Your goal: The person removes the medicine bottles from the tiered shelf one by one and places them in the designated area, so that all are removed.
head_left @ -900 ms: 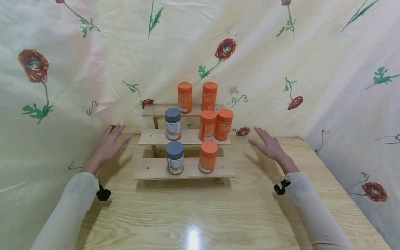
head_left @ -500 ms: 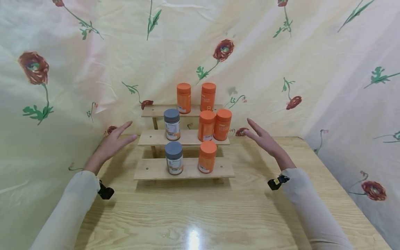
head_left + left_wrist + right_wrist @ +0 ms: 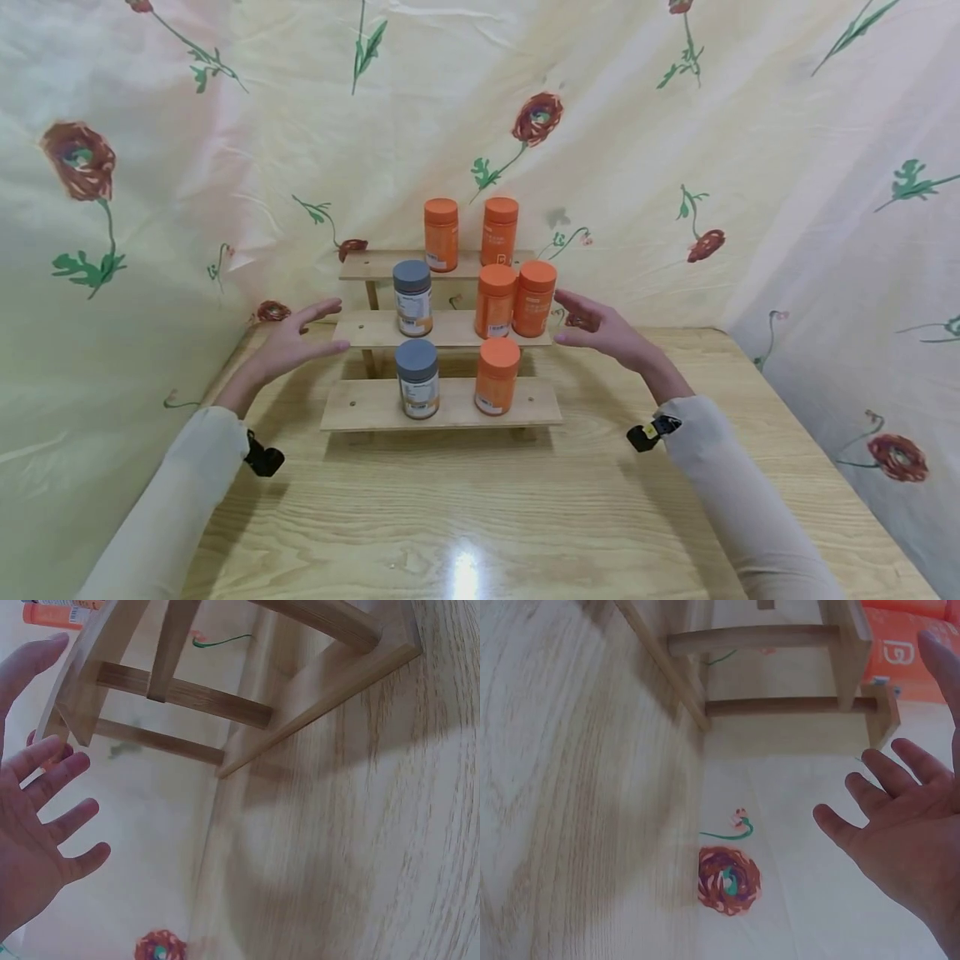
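A three-step wooden rack (image 3: 450, 406) carries several upright jars. Two orange jars stand on the top step. The middle step bears a grey-lidded jar (image 3: 413, 298) and two orange jars side by side. Below them are another grey-lidded jar (image 3: 417, 379) and an orange jar (image 3: 497, 377). My left hand (image 3: 292, 343) hovers at the rack's left end, fingers spread, holding nothing. Close to the right-hand orange jar (image 3: 535, 300) of the middle step is my right hand (image 3: 603, 335), empty, its fingers parted; contact cannot be made out. Both palms face inward in the wrist views.
The rack stands on a wood-grain table (image 3: 450, 517) against a flowered cloth backdrop (image 3: 615, 167). Cloth also hangs along the left and right sides. A small black camera (image 3: 264, 456) is strapped on the left wrist, another (image 3: 652, 433) on the right.
Both hands have moved inward toward the rack, the left one rightward and the right one leftward to the middle step's orange jar. The jars and rack have stayed in place.
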Motion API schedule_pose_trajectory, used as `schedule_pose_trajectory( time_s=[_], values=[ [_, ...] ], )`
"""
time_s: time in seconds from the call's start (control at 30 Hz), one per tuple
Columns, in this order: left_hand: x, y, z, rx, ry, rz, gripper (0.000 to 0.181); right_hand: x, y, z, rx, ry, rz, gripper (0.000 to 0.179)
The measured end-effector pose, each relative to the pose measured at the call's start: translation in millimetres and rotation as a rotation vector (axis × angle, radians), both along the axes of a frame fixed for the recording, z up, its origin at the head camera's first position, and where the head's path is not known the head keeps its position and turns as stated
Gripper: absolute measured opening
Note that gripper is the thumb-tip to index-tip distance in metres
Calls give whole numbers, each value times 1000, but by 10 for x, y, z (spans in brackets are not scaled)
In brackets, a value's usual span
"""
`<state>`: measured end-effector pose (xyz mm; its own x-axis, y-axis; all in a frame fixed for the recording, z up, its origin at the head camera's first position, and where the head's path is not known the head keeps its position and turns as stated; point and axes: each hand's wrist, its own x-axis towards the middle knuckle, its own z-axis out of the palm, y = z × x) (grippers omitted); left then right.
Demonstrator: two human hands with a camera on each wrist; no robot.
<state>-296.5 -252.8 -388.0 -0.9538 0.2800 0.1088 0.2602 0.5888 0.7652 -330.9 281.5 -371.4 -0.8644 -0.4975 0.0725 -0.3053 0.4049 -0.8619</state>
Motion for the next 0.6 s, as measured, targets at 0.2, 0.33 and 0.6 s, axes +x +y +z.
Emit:
schedule_pose_trajectory(
  time_s=[0.2,0.33,0.6],
  values=[
    [-19,6,-28,-12,0,-9,80,-66,-79,-71,45,8,11,83],
    [-37,7,-36,-23,2,-12,80,-110,-96,-102,99,13,7,87],
    [-58,-8,-50,-38,-18,3,83,-132,-113,-158,64,-32,44,84]
  ],
)
